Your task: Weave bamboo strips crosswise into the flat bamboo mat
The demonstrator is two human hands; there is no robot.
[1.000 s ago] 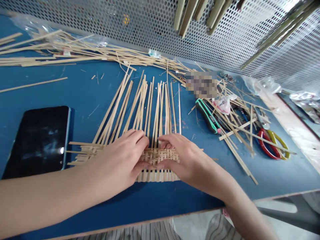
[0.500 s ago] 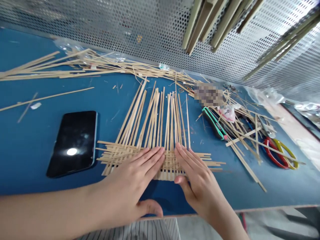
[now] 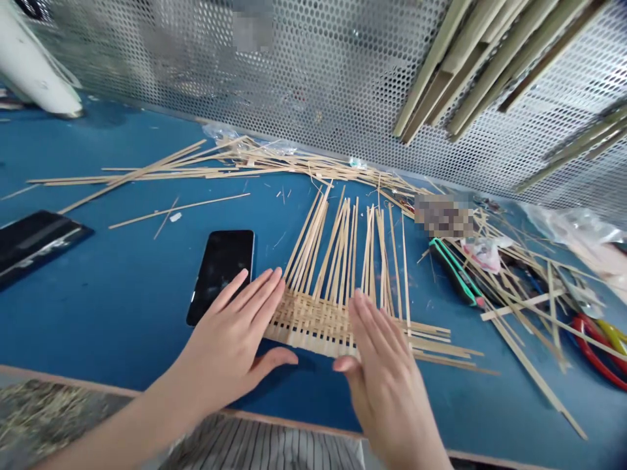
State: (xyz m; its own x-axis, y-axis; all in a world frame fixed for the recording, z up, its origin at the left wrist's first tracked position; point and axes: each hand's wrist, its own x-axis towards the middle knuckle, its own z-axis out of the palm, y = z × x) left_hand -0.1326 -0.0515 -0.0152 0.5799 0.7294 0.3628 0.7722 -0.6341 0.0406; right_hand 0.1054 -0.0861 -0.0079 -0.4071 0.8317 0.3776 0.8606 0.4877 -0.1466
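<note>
A partly woven mat of thin bamboo strips point(image 3: 313, 320) lies flat on the blue table, its long loose ends fanning away from me. Over its left edge rests my left hand point(image 3: 230, 333), palm down, fingers stretched out and thumb spread towards the middle. My right hand point(image 3: 385, 359) lies flat across the right part of the weave, its fingers straight and its thumb out to the left. Neither hand grips anything. Some crosswise strip ends stick out to the right of my right hand. Both palms hide part of the weave.
A black phone point(image 3: 220, 267) lies just beyond my left hand. Loose bamboo strips point(image 3: 274, 160) run along the perforated metal panel point(image 3: 313, 78). On the right are a green-and-black cutter point(image 3: 455, 271) and red-handled pliers point(image 3: 592, 346). Another dark flat item point(image 3: 39, 245) lies far left.
My hands have moved apart: the left has slid to the mat's left edge, uncovering the middle of the weave, while the right stays on the right part. The view has swung left.
</note>
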